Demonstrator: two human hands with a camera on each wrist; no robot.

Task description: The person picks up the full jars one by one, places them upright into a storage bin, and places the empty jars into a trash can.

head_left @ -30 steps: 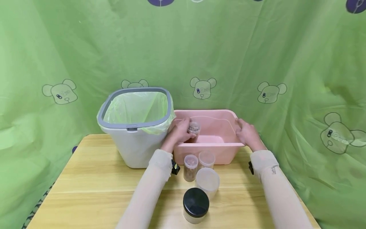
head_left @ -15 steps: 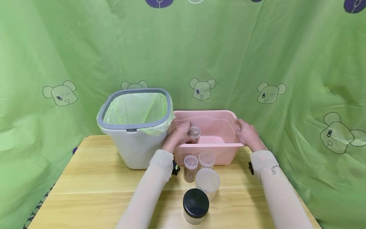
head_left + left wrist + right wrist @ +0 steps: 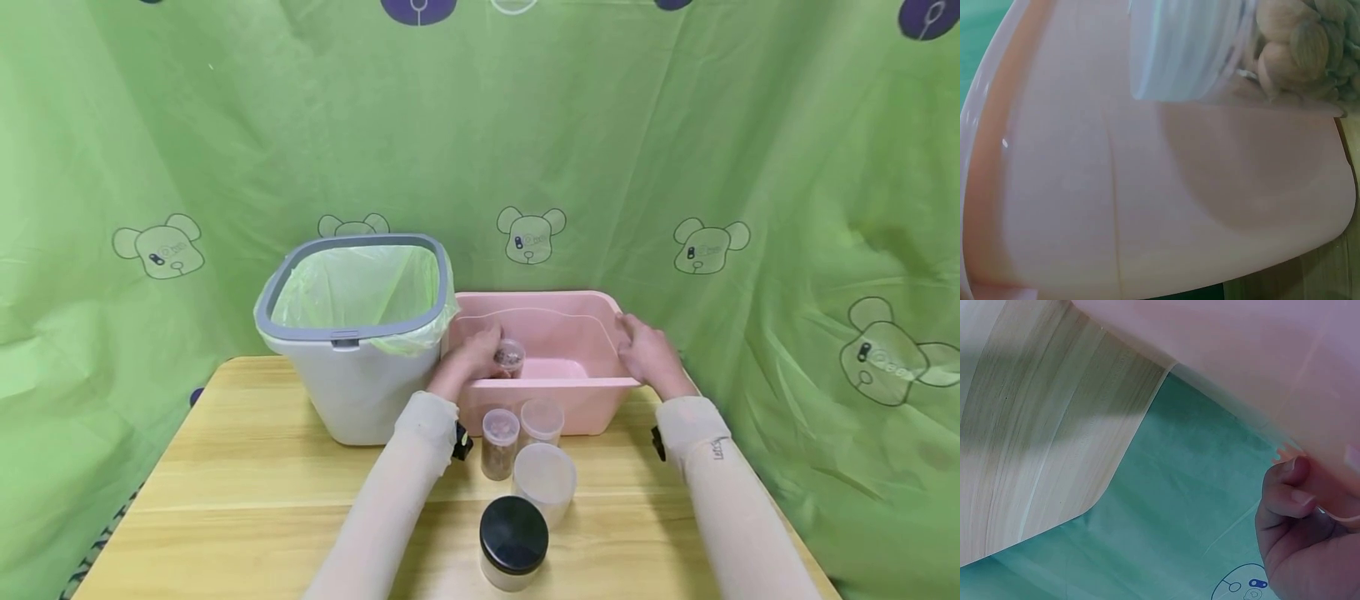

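Observation:
Inside the pink plastic basin (image 3: 570, 404), at its left end, my left hand (image 3: 472, 353) holds a small clear jar (image 3: 512, 355) with dark bits inside. The lower part of that jar is hidden by the basin's front wall. My right hand (image 3: 649, 357) grips the basin's right rim, its fingers curled at the handle edge in the right wrist view. Just in front of the basin stands a slim jar (image 3: 498, 454) with pinkish-brown contents. It fills the top right of the left wrist view, where the left hand does not show.
Left of the basin stands a white bin (image 3: 360, 400) with a grey rim and a green liner bag. On the wooden table (image 3: 247, 500) are a small clear jar (image 3: 542, 419), a wider translucent jar (image 3: 545, 483) and a black-lidded jar (image 3: 513, 537). Green cloth (image 3: 600, 125) hangs behind.
My left hand has lowered the held jar further into the basin, so it sits lower behind the front wall. The right hand stays on the rim.

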